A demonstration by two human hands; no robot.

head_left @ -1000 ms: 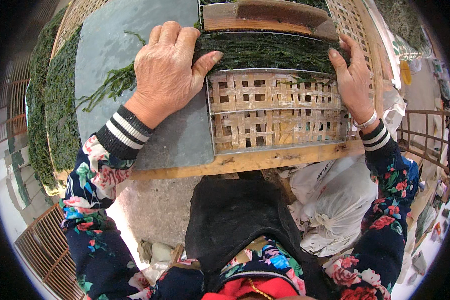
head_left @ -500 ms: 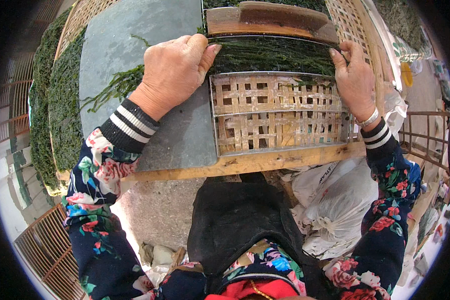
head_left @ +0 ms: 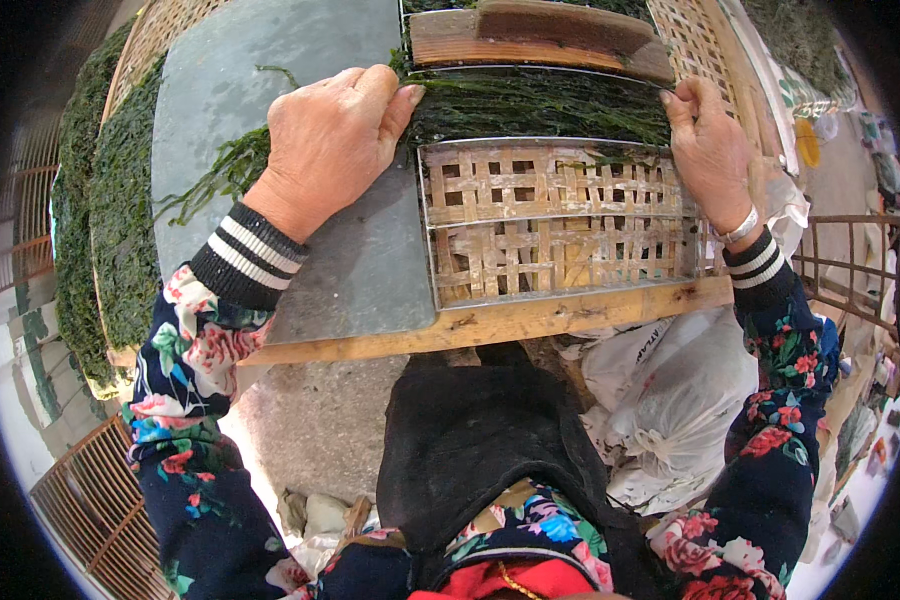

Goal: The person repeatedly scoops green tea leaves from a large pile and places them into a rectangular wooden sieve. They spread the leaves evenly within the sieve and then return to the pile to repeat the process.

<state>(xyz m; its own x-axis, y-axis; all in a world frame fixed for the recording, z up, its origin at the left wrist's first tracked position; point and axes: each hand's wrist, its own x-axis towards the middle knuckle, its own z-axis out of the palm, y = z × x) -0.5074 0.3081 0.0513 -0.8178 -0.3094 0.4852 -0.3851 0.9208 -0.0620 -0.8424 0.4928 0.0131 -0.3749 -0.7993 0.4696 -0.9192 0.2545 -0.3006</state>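
A band of dark green seaweed strands [head_left: 540, 105] lies stretched sideways across a metal-framed section of woven bamboo mat [head_left: 560, 255]. My left hand [head_left: 335, 135] is closed round its left end, over the edge of a grey slab [head_left: 345, 270]. Loose strands [head_left: 225, 175] trail from under that fist onto the slab. At the band's right end my right hand [head_left: 708, 140] pinches with thumb and forefinger at the frame's edge, where the strands end. Just beyond the band sits a wooden block [head_left: 540, 40] with a raised grip.
More seaweed-covered mats [head_left: 125, 220] stand at the far left. A wooden rail [head_left: 510, 315] forms the table's near edge. White plastic bags [head_left: 675, 400] lie below it on the right, and a rusty metal rack [head_left: 850, 265] stands beyond my right arm.
My left hand has shifted slightly left, still closed on the seaweed. The right hand stays pinched at the band's right end. The wooden block has not moved on the frame.
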